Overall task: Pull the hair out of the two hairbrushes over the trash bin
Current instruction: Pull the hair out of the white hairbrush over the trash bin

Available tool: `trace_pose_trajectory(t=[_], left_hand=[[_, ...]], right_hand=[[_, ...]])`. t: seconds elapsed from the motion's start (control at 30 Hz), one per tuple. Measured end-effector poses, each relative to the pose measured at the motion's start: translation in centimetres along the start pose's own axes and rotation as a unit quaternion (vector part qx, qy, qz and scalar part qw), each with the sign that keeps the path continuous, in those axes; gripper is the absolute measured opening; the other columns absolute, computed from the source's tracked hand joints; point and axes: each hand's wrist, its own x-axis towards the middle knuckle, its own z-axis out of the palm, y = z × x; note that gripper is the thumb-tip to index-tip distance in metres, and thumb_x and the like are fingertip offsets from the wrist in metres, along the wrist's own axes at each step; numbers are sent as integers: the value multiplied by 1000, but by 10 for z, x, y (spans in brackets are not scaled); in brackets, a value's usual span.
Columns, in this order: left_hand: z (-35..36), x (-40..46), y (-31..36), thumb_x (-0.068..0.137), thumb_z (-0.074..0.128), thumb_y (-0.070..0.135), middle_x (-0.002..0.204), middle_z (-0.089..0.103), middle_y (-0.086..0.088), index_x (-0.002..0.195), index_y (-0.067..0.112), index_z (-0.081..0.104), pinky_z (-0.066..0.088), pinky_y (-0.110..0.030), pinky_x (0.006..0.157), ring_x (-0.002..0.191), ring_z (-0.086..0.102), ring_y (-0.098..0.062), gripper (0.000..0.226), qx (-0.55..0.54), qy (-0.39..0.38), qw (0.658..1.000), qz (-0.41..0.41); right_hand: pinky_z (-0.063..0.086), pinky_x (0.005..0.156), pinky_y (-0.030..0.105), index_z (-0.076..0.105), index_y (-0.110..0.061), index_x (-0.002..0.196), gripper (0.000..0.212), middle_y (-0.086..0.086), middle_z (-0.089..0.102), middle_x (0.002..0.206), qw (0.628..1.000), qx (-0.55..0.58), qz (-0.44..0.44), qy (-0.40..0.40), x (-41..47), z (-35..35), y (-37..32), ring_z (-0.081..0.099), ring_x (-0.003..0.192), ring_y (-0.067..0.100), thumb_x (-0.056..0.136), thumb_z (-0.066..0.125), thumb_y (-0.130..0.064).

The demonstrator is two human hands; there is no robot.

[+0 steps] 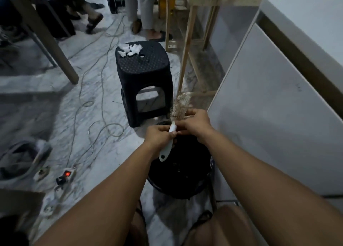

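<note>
A round hairbrush (179, 106) with a white handle and pale bristles full of hair stands tilted above the black trash bin (187, 188). My left hand (161, 136) is shut on the white handle, whose end sticks out below it. My right hand (194, 124) pinches at the lower part of the bristle head, fingertips on the bristles. Dark hair lies inside the bin. I see only one hairbrush.
A black plastic stool (143, 78) with white crumpled tissues (130, 49) stands just beyond the bin. A white cabinet (278, 106) is on the right. Cables and a power strip (65, 175) lie on the marble floor at left. People's legs stand at the back.
</note>
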Motion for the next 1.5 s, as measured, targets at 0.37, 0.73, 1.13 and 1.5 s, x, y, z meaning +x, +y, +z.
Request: trace_pose_trajectory(t=[0.37, 0.73, 1.13, 1.5], left_hand=[[-9, -25, -89, 87, 68, 1, 74, 64, -13, 103, 0, 68, 58, -37, 67, 61, 61, -21, 16, 14, 39, 999, -27], [-23, 22, -135, 88, 66, 0, 72, 64, -14, 96, 5, 70, 58, -41, 72, 62, 62, -23, 10, 48, 27, 998, -42], [-11, 56, -144, 87, 67, 0, 79, 65, -17, 105, -1, 69, 58, -46, 77, 67, 63, -25, 18, 22, 23, 997, -66], [-11, 63, -146, 88, 66, -1, 83, 63, -19, 116, -5, 63, 57, -42, 68, 64, 61, -25, 28, 27, 36, 995, -91]], right_hand=[[61, 66, 37, 58, -4, 106, 24, 12, 67, 85, 999, 28, 25, 18, -21, -2, 78, 70, 75, 26, 85, 67, 3], [55, 56, 28, 71, -15, 79, 6, 8, 75, 83, 997, -48, 20, 63, 36, 11, 135, 74, 66, 19, 78, 77, -16], [53, 52, 27, 74, -15, 73, 27, 3, 75, 72, 994, -85, 16, 70, 71, 12, 158, 72, 58, 15, 70, 80, -41], [62, 76, 39, 74, -20, 66, 16, 1, 75, 68, 989, -100, -3, 107, 80, 4, 173, 73, 61, 13, 81, 76, -15]])
